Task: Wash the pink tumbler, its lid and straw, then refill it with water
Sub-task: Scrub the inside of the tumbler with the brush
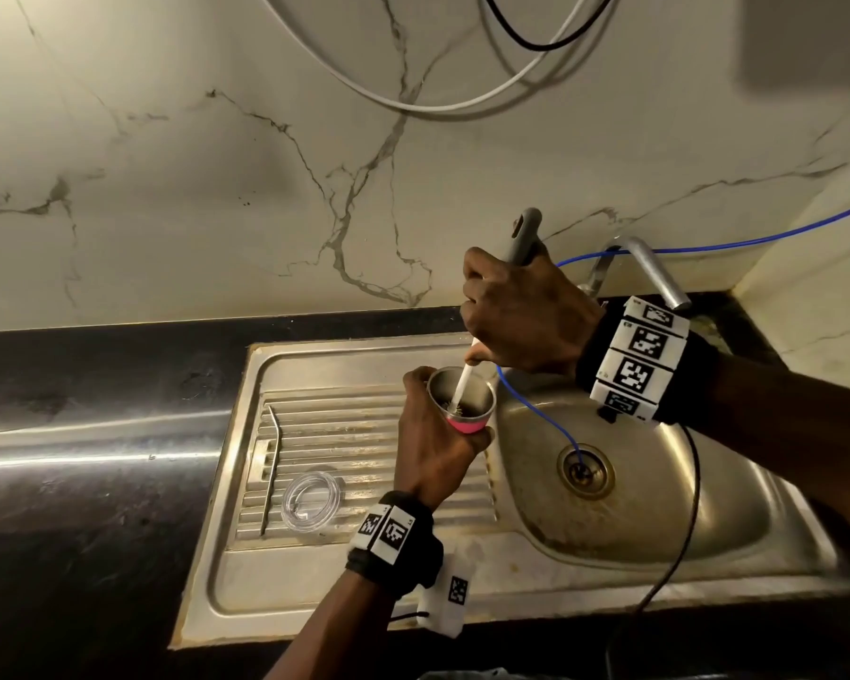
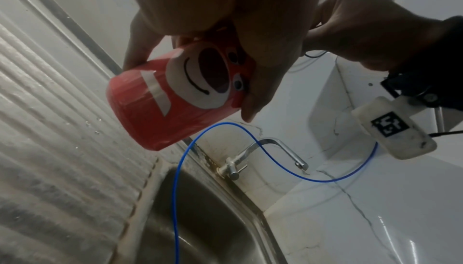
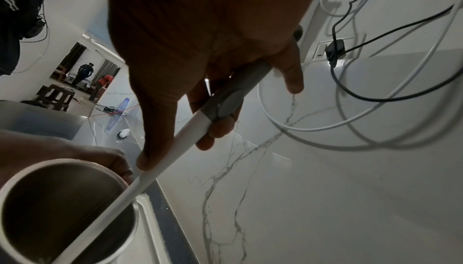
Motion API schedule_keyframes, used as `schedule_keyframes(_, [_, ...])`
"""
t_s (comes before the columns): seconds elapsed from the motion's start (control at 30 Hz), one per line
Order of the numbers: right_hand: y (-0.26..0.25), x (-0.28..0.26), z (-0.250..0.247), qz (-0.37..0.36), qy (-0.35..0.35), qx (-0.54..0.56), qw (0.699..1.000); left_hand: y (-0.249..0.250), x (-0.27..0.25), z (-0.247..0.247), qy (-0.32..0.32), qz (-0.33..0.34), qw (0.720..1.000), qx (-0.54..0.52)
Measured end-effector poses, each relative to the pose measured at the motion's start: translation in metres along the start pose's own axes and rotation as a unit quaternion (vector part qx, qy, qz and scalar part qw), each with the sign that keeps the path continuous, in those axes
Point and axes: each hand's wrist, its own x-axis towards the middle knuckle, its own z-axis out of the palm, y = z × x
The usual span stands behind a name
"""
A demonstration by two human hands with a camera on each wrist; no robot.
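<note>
My left hand (image 1: 433, 434) grips the pink tumbler (image 1: 464, 425) over the edge between drainboard and basin; its steel inside faces up. In the left wrist view the tumbler (image 2: 172, 94) shows a printed bear face, with my fingers (image 2: 253, 97) curled round it. My right hand (image 1: 516, 311) holds a bottle brush (image 1: 462, 385) by its grey handle (image 3: 240, 88). The white shaft (image 3: 140, 185) runs down into the tumbler's mouth (image 3: 60, 205), and bristles show at the bottom. The clear lid (image 1: 312, 500) and the bent metal straw (image 1: 272, 468) lie on the drainboard to the left.
The steel sink basin (image 1: 658, 507) lies to the right, with a drain (image 1: 585, 471) and a thin blue tube (image 1: 541, 409) running into it. The tap (image 1: 653, 269) stands at the back right. A dark counter (image 1: 70, 458) lies on the left, a marble wall behind, cables hanging above.
</note>
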Motion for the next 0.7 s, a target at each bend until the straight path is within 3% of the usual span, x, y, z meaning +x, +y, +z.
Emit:
schedule_keyframes(0.23, [0.025,-0.001,-0.013,0.031,0.031,-0.025,0.999,-0.022,-0.004,-0.007,0.004,-0.023,1.0,0.021])
schedule_keyframes(0.53, [-0.002,-0.003,0.002,0.012,-0.022,0.008,1.0,-0.008,0.005,-0.003,0.006,-0.007,1.0,0.006])
schedule_keyframes(0.7, [0.01,-0.003,-0.005,0.022,-0.011,0.01,1.0,-0.016,0.008,-0.009,0.017,-0.006,1.0,0.014])
